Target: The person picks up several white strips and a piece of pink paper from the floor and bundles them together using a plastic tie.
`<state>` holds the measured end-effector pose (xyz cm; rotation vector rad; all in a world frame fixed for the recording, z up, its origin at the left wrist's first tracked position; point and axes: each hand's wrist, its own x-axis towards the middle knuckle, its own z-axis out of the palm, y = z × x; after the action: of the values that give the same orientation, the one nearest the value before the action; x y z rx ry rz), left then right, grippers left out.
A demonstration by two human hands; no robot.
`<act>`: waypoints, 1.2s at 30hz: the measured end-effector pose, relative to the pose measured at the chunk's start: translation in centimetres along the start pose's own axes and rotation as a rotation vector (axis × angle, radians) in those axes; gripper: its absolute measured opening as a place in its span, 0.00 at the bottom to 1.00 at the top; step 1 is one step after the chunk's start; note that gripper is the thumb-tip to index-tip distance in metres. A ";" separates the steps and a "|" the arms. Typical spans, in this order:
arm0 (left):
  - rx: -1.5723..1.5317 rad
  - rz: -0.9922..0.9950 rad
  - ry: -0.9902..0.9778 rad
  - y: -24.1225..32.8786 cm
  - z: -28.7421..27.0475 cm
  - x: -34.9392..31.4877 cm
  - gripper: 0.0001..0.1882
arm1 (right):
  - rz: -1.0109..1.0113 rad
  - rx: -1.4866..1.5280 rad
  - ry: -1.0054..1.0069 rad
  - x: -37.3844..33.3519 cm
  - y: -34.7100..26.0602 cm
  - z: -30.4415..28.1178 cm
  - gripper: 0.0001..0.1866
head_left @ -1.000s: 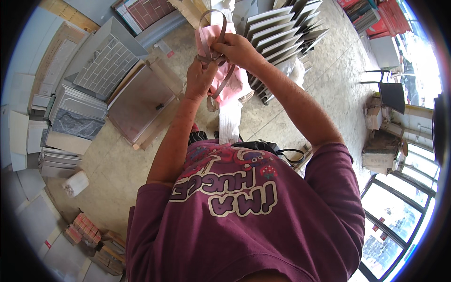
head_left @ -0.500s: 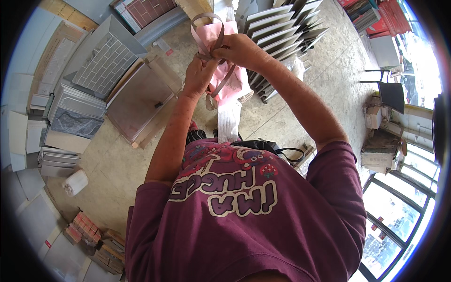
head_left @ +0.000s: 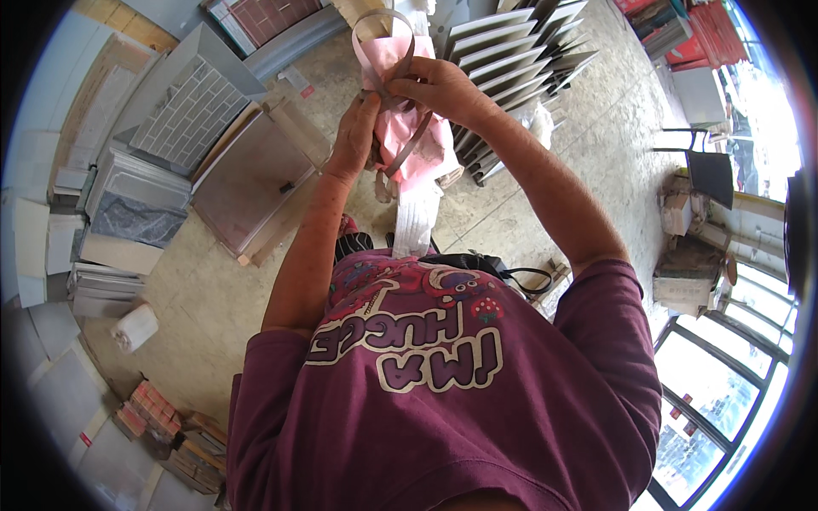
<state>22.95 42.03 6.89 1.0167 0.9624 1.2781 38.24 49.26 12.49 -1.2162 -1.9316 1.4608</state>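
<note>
A bundle in pink wrapping paper [head_left: 436,155] is in front of me, above a white slatted strip [head_left: 414,223]. A flat grey-brown ribbon [head_left: 407,24] goes around its narrow middle, with a big loop standing at the top and tails hanging over the paper. My left hand [head_left: 353,136] is closed around the left side of the gathered middle, thumb up against the ribbon. From the right, my right hand [head_left: 443,92] pinches the ribbon where it crosses over the paper. My fingers partly hide the crossing, so I cannot tell whether it is knotted.
Flat grey panels [head_left: 498,60] stand in a row beyond my right hand. Tile sample boards [head_left: 183,119] and a brown sheet [head_left: 251,183] lean at the left. A black chair [head_left: 709,175] and cartons [head_left: 688,285] are at the right. A white container [head_left: 135,329] sits lower left.
The pink bundle has shifted slightly to the right, and its ribbon loop has risen a little. My left thumb now points up, and my right fingers have moved along the ribbon.
</note>
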 end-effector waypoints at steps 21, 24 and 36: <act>-0.005 -0.043 0.108 -0.6 -0.2 -0.2 0.23 | 0.032 0.052 -0.012 -0.2 0.0 0.8 0.11; 0.072 -0.050 0.138 0.1 0.3 -0.2 0.23 | 0.025 -0.093 0.009 -0.1 0.3 0.9 0.14; 0.002 0.034 0.123 0.4 1.0 0.5 0.24 | -0.018 -0.336 0.185 -0.9 -0.7 1.7 0.19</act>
<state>23.80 42.44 7.53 0.9685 1.0446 1.3811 37.18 47.54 12.70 -1.4163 -2.1051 0.9989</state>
